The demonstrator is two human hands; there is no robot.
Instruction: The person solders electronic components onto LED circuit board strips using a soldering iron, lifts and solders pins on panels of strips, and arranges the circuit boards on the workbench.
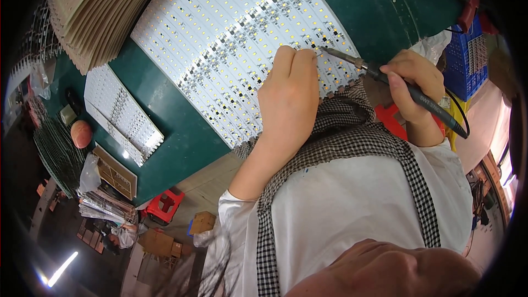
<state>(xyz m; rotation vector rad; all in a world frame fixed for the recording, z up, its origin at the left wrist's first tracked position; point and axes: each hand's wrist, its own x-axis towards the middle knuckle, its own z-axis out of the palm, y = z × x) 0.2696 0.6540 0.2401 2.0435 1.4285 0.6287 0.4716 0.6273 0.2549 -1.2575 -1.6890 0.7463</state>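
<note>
A wide white sheet of LED circuit boards (220,38), dotted with rows of small yellow LEDs and dark components, lies on the green table and reaches to my apron. My right hand (415,82) is wrapped round the dark handle of a soldering iron (379,74). The iron's tip points left and meets or hovers just over the boards, close to my left fingertips. My left hand (291,93) rests on the sheet with its fingers bent and pressed together. Whatever they pinch, if anything, is hidden under them.
Brown board panels (104,11) stand fanned at the upper left. A smaller stack of LED boards (121,113) lies on the green table (187,157), near a round pinkish object (81,134). A blue crate (466,55) stands at right; a red stool (164,207) is below.
</note>
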